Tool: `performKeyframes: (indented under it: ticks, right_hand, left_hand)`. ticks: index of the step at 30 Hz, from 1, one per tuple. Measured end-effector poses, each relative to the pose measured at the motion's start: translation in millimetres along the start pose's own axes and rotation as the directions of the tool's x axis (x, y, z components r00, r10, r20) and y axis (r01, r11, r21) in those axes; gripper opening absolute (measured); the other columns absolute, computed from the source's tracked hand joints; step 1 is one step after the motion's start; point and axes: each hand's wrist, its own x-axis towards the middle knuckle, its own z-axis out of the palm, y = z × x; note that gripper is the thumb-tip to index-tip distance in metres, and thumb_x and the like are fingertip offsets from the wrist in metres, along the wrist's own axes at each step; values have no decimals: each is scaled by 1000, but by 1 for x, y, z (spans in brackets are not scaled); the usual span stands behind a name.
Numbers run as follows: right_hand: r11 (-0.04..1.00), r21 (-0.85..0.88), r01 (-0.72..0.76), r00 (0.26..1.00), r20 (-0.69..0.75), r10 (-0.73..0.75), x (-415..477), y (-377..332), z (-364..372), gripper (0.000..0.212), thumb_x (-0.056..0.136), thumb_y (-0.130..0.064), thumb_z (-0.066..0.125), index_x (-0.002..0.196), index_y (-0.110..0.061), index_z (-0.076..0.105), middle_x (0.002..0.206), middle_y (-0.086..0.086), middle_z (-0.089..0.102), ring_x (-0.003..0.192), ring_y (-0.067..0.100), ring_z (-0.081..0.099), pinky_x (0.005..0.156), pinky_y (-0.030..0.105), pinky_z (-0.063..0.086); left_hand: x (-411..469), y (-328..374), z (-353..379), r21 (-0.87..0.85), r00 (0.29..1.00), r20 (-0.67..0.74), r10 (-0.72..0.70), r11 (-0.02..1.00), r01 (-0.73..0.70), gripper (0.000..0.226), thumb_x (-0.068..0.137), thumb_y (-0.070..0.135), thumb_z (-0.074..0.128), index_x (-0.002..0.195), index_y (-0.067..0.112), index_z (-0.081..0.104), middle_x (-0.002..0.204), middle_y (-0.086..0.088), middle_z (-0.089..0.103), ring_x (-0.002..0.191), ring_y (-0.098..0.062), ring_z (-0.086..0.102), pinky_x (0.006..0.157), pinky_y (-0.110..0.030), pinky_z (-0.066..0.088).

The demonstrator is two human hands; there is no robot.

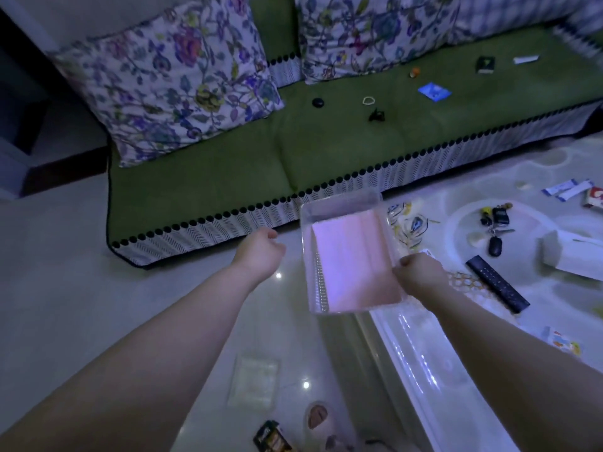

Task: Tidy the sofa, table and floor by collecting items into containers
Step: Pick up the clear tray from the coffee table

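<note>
The right grip [419, 274] is clenched on the near right rim of a clear bin [339, 200], thumb over the edge, holding it in the air between the sofa [208, 177] front and the counter [551, 301] edge. A pink notebook [354, 262] with a wire spine lies flat inside the bin. The left grip [261, 252] is just left of the bin, apart from it, fingers loosely curled and grasping nothing, over the floor [65, 272].

On the green sofa seat lie small things, well apart: a black round piece [317, 102], a white ring [368, 100], a black clip [377, 115], a blue packet [434, 91], a small orange thing [414, 72], a dark box [485, 64] and a white strip [525, 59]. Two floral cushions [169, 89] lean on the backrest.

On the counter to the right are keys [494, 223], a black remote [497, 283], a white box [571, 256] and sachets [567, 188].

On the floor near the person lie a pale flat tray [254, 381], a slipper [316, 415] and a dark packet [270, 438]
</note>
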Motion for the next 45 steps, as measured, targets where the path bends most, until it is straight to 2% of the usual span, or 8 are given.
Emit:
performKeyframes:
  ticks: [4,10,15,18,23,27,33,45]
  right_hand:
    - [995,105,-2,1000,5,1,21,-43,1,28,74,-8,48,48,-10,40,50,6,45,59,27,48,55,29,34]
    - [983,176,-47,997,64,36,72,-91,-9,19,77,-10,48,65,-7,62,63,11,62,75,31,69,60,29,48]
    - [977,201,-67,995,81,52,136,-130,-20,19,79,-10,49,64,-6,60,71,15,62,78,32,68,59,28,47]
    - [969,229,-90,992,102,68,173,-157,-29,26,79,-9,49,53,-10,50,59,10,54,68,30,62,62,31,50]
    - [966,223,-129,984,149,97,220,-190,-50,29,84,-10,46,56,-13,48,64,8,53,62,25,53,51,22,37]
    - [962,211,-171,979,149,142,252,-212,-61,27,81,-6,45,55,-11,44,58,6,49,62,25,52,62,27,44]
    - [946,235,-223,971,136,195,327,-261,-73,18,82,-9,48,79,-4,65,76,11,63,66,26,60,78,37,57]
    - [889,276,-365,930,161,331,447,-327,-80,20,81,-7,48,78,2,65,77,15,61,67,29,60,65,35,53]
  left_hand:
    - [24,-5,-19,46,1000,-25,-12,999,13,34,90,22,53,124,18,58,121,-4,63,110,-27,59,95,-36,50]
    - [89,16,-44,112,999,18,35,993,-37,8,89,17,53,92,18,61,94,-9,65,84,-25,57,77,-33,50]
    - [154,54,-63,210,996,52,79,974,-88,25,91,13,51,112,11,65,112,-9,66,103,-27,61,86,-30,49]
    - [203,79,-78,258,996,67,66,963,-81,28,92,14,50,117,12,63,121,-8,64,110,-27,60,89,-28,48]
    - [267,114,-99,301,994,82,68,949,-90,28,95,18,50,120,13,60,123,-8,62,110,-28,59,93,-32,50]
    - [310,132,-105,329,990,128,54,940,-94,30,95,21,51,124,14,57,126,-7,60,113,-25,57,97,-33,48]
    - [408,171,-123,353,974,204,95,921,-164,37,94,22,53,129,12,54,127,-9,59,113,-26,58,98,-38,48]
    - [576,222,-156,455,948,310,67,866,-210,34,96,18,50,126,5,57,128,-14,59,118,-30,55,98,-33,45]
